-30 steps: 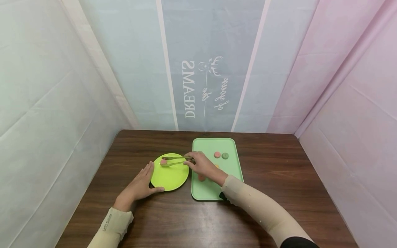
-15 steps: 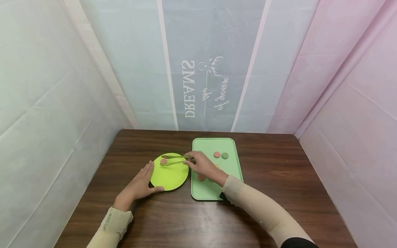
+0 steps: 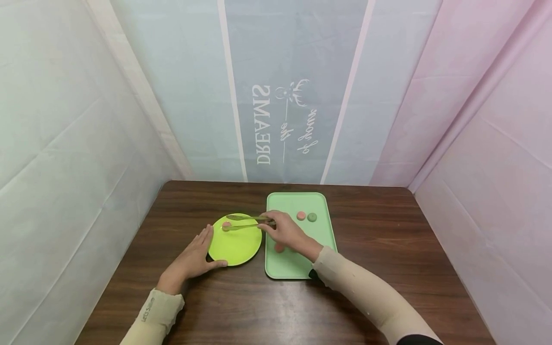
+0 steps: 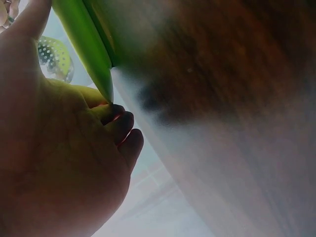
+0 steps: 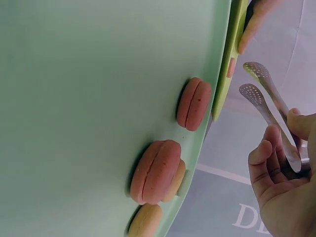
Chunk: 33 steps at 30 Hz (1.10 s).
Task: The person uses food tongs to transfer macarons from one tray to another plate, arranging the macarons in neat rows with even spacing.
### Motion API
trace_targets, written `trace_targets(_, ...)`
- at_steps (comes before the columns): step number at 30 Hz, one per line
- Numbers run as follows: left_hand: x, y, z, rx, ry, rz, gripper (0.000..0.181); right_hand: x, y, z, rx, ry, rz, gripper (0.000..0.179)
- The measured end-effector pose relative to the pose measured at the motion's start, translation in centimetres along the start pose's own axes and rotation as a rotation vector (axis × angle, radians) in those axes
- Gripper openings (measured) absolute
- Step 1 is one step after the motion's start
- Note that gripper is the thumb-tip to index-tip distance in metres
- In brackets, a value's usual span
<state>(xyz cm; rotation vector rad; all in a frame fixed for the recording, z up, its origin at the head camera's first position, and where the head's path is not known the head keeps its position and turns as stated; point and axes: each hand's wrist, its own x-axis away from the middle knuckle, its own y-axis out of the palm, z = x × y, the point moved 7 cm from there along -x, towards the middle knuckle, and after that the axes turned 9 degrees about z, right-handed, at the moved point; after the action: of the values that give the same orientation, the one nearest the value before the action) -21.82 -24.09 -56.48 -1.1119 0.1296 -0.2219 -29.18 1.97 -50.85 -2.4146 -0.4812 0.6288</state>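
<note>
My right hand (image 3: pixel 284 231) reaches over the light green tray (image 3: pixel 286 272) and holds metal tongs (image 3: pixel 250 225) with perforated tips. In the right wrist view the tongs (image 5: pixel 271 106) stand spread, with nothing between their tips. A pink macaron (image 3: pixel 226 225) lies on the lime-green plate (image 3: pixel 235 249), close by the tong tips in the head view. My left hand (image 3: pixel 189 256) rests against the plate's left side, fingers along the rim and thumb at the near edge. In the left wrist view its fingertips (image 4: pixel 118 118) touch the plate's rim (image 4: pixel 86 44).
Several macarons sit on the tray: a pink one (image 3: pixel 301 216) beside a green one (image 3: pixel 312 217), and another pink one (image 3: pixel 279 247) nearer. Yellowish ones (image 5: pixel 145 220) show in the right wrist view. The dark wooden table (image 3: pixel 375 230) is enclosed by fabric walls (image 3: pixel 496 143).
My right hand has drawn slightly to the right with the tongs, whose tips have parted a little at the macaron on the plate. The left hand stays in place.
</note>
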Motion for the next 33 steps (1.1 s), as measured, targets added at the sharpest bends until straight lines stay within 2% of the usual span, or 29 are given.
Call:
trace_targets(5, 0.0, -0.1, 0.1, 0.002, -0.001, 0.0, 0.129, 0.6, -0.9, -0.1, 0.001, 0.031, 0.026, 0.037)
trace_targets(15, 0.0, -0.2, 0.1, 0.014, -0.001, -0.004, 0.129, 1.3, -2.6, 0.9, -0.028, 0.081, 0.085, 0.037)
trace_targets(27, 0.0, -0.3, 0.0, 0.012, -0.005, -0.005, 0.129, 2.4, -3.7, 1.1, -0.039, 0.014, 0.134, 0.035)
trace_targets(33, 0.0, -0.5, 0.1, 0.012, -0.009, -0.005, 0.129, 3.0, -4.8, 1.2, -0.03, 0.036, 0.171, 0.035)
